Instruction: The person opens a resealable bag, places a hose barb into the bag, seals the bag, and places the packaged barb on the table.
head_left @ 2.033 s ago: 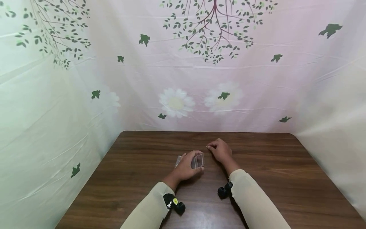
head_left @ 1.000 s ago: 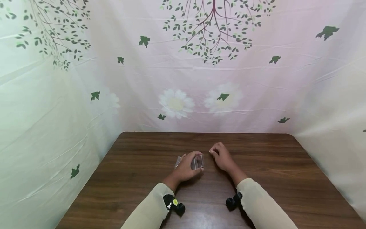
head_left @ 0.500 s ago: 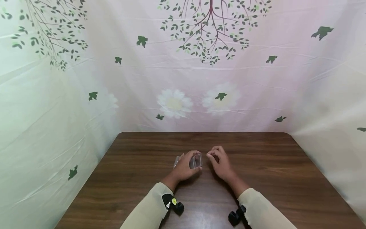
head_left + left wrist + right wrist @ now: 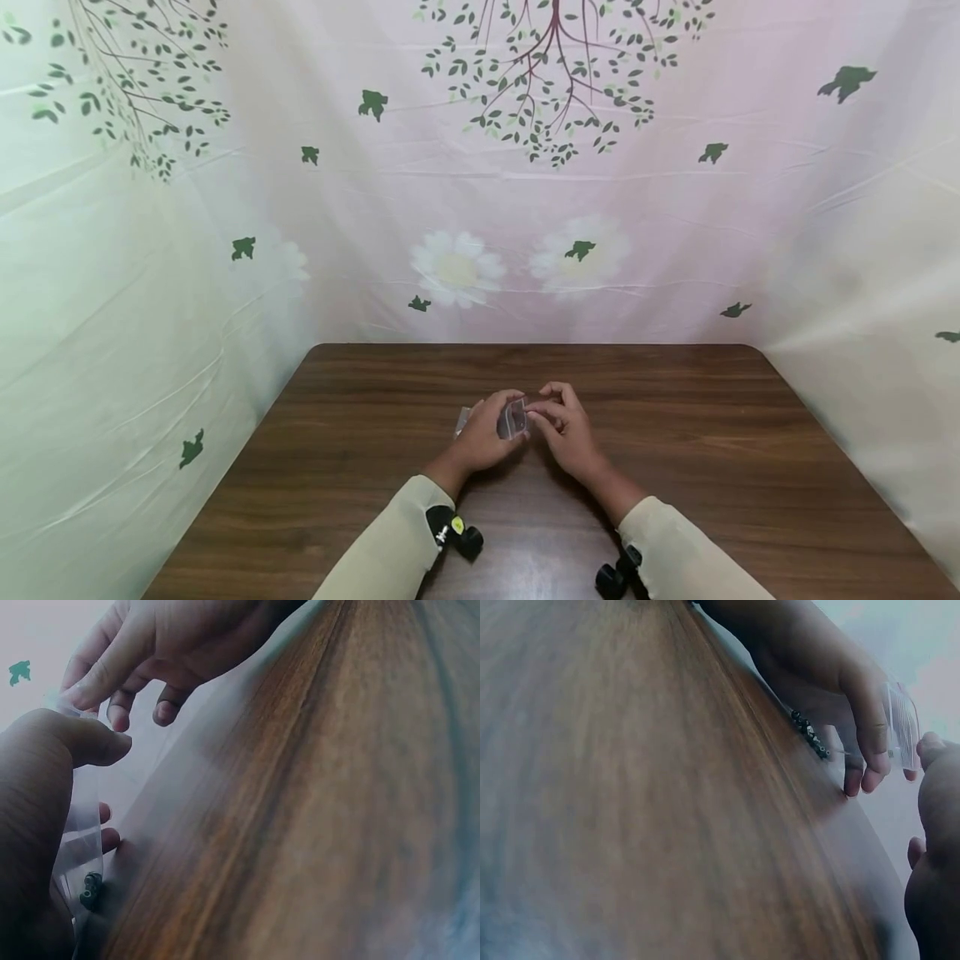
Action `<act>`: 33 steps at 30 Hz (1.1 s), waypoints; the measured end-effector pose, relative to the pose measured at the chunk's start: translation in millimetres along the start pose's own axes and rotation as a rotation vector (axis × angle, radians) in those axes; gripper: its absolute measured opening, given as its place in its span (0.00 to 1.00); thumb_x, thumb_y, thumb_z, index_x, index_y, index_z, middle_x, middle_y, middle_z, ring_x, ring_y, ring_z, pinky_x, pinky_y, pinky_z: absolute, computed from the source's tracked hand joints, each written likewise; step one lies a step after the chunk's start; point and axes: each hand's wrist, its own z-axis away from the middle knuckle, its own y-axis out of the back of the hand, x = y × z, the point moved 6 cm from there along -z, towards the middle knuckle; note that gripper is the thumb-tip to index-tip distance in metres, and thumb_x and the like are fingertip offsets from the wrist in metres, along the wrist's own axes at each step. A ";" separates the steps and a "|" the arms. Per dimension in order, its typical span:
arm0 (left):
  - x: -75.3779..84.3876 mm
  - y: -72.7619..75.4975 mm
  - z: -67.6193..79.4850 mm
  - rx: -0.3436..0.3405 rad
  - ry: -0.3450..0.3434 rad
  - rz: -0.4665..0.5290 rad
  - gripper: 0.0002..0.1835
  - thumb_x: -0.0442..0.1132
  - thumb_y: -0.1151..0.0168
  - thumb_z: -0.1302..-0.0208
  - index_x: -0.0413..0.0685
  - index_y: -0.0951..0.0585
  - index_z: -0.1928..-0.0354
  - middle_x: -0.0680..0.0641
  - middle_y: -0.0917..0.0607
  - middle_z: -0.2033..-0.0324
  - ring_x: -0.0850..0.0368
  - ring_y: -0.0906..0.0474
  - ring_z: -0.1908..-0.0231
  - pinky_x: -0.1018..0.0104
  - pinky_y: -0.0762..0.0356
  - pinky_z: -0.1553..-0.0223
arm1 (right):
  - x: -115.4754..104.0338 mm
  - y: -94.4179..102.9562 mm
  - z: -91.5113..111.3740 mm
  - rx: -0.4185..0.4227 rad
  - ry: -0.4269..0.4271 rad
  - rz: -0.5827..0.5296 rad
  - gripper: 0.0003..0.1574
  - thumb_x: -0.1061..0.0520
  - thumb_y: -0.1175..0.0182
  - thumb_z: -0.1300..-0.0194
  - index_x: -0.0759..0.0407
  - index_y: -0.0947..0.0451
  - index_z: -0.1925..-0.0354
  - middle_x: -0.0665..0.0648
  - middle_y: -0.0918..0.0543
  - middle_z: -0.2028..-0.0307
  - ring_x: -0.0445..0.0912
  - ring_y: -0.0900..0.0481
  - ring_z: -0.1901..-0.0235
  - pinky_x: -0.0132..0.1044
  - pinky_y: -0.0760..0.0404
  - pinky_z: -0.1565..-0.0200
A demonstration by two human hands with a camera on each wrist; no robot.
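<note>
My left hand (image 4: 486,433) holds a clear zip-lock bag (image 4: 513,419), its mouth spread and turned to the right. Small dark bead-like pieces (image 4: 810,735) lie in the lower part of the bag, also visible as a dark cluster (image 4: 91,891) in the left wrist view. The thumb and index fingertips of my right hand (image 4: 567,429) are pinched together at the bag's mouth. Whatever tiny item lies between them is hidden by the fingers. The right hand's other fingers are loosely bent in the left wrist view.
Under both hands is a brown wood-grain table (image 4: 337,467). A printed fabric backdrop (image 4: 480,200) hangs behind it and along both sides. A black wrist camera (image 4: 468,543) sits by the left sleeve, another camera (image 4: 611,581) by the right.
My right hand has come from the tabletop beyond the bag, fingertips pinched with a tiny pale speck, leftward to the bag's mouth. The left hand keeps holding the bag almost still.
</note>
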 end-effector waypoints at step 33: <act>65.2 34.6 1.4 0.518 0.234 0.251 0.46 0.38 0.22 0.39 0.40 0.35 0.22 0.32 0.25 0.34 0.37 0.23 0.37 0.39 0.17 0.39 | -86.9 17.4 -15.9 0.111 0.206 -0.090 0.11 0.72 0.25 0.39 0.62 0.12 0.60 0.68 0.21 0.45 0.55 0.23 0.44 0.25 0.21 0.46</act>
